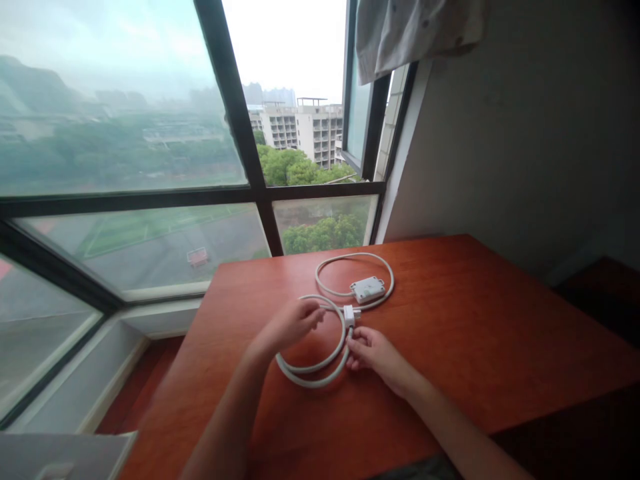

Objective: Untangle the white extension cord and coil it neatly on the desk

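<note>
A white power strip [367, 289] lies on the reddish wooden table [475, 320], its white cord [310, 373] looped in two coils. The white plug [349, 315] sits where the coils meet. My left hand [295, 323] hovers over the near coil, fingers curled and pinched on the cord at its top. My right hand [370, 350] rests on the table just below the plug, fingers closed on the doubled cord there.
A large window [240, 153] with a dark frame runs behind and left of the table; the sill drops away at the left. A grey wall [525, 133] stands on the right. Cloth [415, 30] hangs at the top.
</note>
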Demonstrator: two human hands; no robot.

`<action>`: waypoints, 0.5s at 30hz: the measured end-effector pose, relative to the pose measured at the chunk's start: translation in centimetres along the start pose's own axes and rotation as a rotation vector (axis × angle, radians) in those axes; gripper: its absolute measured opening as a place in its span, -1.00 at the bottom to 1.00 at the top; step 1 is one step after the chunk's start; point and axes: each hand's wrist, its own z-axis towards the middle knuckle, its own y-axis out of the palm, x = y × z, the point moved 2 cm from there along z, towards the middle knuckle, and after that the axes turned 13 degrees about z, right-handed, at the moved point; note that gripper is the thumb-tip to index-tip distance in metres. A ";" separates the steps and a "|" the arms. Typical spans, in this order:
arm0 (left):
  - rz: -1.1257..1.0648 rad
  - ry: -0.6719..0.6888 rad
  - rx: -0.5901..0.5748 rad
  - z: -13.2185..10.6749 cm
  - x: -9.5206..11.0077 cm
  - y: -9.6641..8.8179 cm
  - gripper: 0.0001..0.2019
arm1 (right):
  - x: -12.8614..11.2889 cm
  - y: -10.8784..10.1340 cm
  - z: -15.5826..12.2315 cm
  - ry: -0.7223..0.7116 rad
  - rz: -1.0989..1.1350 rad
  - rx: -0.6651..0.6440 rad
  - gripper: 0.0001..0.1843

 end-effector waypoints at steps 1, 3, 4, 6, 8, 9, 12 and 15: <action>0.031 0.054 -0.054 0.0 1.0 0.6 -0.66 | 0.1 -0.2 0.2 0.015 -0.066 -0.009 -0.52; 0.130 0.101 -0.093 0.0 2.4 1.8 -0.66 | 0.1 -0.5 0.4 0.016 -0.236 -0.009 -0.57; 0.154 0.113 -0.114 0.0 2.9 2.3 -0.66 | -0.1 -0.6 0.4 -0.002 -0.332 0.001 -0.61; 0.192 0.138 -0.128 0.1 3.5 3.0 -0.69 | -0.7 -0.5 0.3 -0.055 -0.525 0.018 -0.68; 0.230 0.150 -0.133 0.2 3.7 3.4 -0.72 | -1.7 -0.4 0.0 -0.102 -0.682 0.013 -0.72; 0.251 0.146 -0.137 0.2 3.6 3.5 -0.73 | -2.3 -0.4 -0.1 -0.109 -0.741 -0.010 -0.73; 0.294 0.126 -0.151 0.1 3.4 3.7 -0.78 | -4.6 -1.0 0.1 -0.111 -0.842 -0.137 -0.79; 0.284 0.129 -0.132 0.0 3.5 3.8 -0.81 | -7.7 -2.7 1.6 -0.247 -0.946 -0.101 -0.83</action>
